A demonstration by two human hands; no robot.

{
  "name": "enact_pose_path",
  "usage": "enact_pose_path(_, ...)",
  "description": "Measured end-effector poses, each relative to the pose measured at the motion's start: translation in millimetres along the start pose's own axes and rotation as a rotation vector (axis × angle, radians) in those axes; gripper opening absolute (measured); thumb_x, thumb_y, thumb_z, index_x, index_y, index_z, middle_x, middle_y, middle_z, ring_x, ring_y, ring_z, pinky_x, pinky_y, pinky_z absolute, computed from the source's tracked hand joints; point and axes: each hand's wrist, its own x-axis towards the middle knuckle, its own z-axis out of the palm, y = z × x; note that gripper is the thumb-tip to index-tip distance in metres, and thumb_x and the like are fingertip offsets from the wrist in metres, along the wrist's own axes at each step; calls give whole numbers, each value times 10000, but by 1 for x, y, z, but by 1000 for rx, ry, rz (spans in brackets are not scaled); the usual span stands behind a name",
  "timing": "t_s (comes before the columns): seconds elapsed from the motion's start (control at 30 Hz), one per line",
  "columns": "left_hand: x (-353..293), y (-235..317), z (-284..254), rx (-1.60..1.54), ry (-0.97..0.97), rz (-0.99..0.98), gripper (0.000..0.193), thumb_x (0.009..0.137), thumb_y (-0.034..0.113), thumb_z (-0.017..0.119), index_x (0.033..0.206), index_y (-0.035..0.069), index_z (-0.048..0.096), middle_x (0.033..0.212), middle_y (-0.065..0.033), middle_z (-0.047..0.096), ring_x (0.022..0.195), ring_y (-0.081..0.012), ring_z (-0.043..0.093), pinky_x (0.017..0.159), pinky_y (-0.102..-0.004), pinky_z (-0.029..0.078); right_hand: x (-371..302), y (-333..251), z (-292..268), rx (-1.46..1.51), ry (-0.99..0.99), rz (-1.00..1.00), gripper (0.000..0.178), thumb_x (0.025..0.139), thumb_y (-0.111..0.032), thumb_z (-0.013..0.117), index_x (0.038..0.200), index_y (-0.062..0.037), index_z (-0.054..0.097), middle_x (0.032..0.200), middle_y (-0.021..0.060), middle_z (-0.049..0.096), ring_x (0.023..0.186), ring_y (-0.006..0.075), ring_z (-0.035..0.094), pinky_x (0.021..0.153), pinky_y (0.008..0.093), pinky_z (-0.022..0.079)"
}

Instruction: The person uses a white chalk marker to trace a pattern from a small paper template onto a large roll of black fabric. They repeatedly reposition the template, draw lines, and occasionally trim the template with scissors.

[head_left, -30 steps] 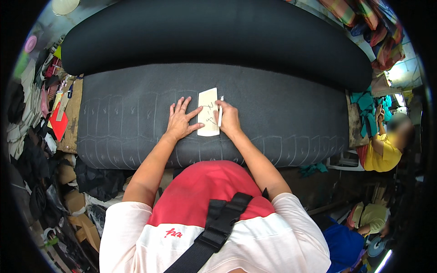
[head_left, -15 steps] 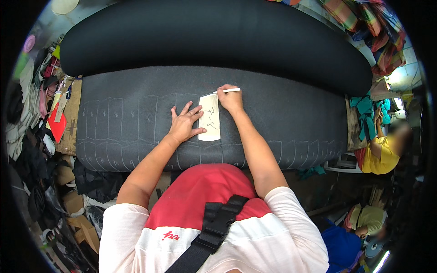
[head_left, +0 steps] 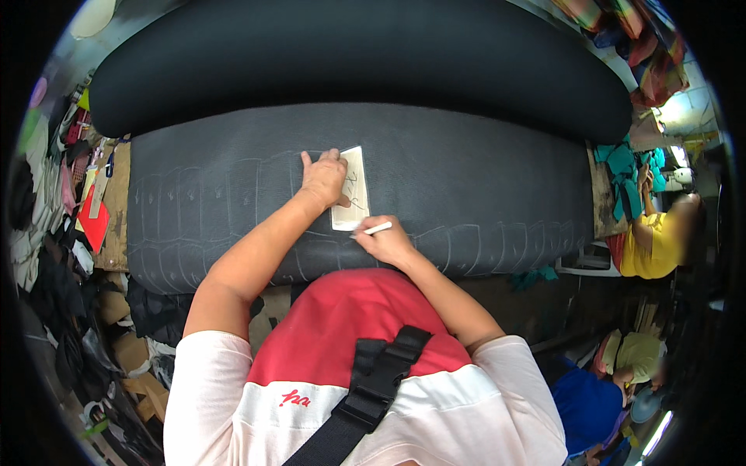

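Observation:
Pale lines are drawn on a dark grey sheet of fabric (head_left: 458, 179), forming rows of narrow outlines. A cream card pattern (head_left: 357, 182) with handwriting lies on it. My left hand (head_left: 322, 180) presses down on the card's left side, fingers lying on it and slightly apart, covering part of the writing. At the card's lower end, my right hand (head_left: 388, 245) grips a slim white pen (head_left: 378, 228). The pen's tip points left and rests close to the card's bottom edge.
A thick black fabric roll (head_left: 365, 62) lies across the far side. Wooden table ends show at left, near a red piece (head_left: 95, 225), and at right. Cloth heaps stand at far left. A person in yellow (head_left: 651, 245) sits at right, by teal pieces (head_left: 622, 182).
My right hand has moved with the pen from the card's top edge down to its bottom edge. My left hand has shifted up and onto the card, which is slightly tilted.

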Motion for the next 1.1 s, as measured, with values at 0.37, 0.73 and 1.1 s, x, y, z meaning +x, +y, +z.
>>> enact_pose_path(0.37, 10, 9, -20, -38, 104, -91, 657, 634, 196, 792, 1230, 88, 539, 1223, -100, 552, 1163, -261, 509, 1029, -573, 311, -9, 14, -66, 292, 366, 99, 196, 863, -164, 581, 883, 14, 659, 684, 103, 643, 546, 143, 608, 506, 284, 480)
enact_pose_path(0.73, -26, 47, 34, -609, 402, 605, 483, 667, 371, 765, 1048, 98, 645, 1136, -82, 613, 1147, -257, 536, 1018, -489, 328, 17, 53, -74, 903, 278, -36, 420, 759, 125, 593, 1144, -5, 483, 983, 78, 584, 827, 117, 610, 771, 237, 513)
enact_pose_path(1.1, 3, 32, 73, -216, 245, 267, 805, 762, 526, 620, 1400, 115, 349, 1484, -46, 291, 1387, -199, 223, 1045, -666, 83, 35, 57, -67, -164, 645, -255, 212, 820, -84, 620, 1017, -12, 653, 870, 138, 677, 752, 186, 663, 686, 294, 511)
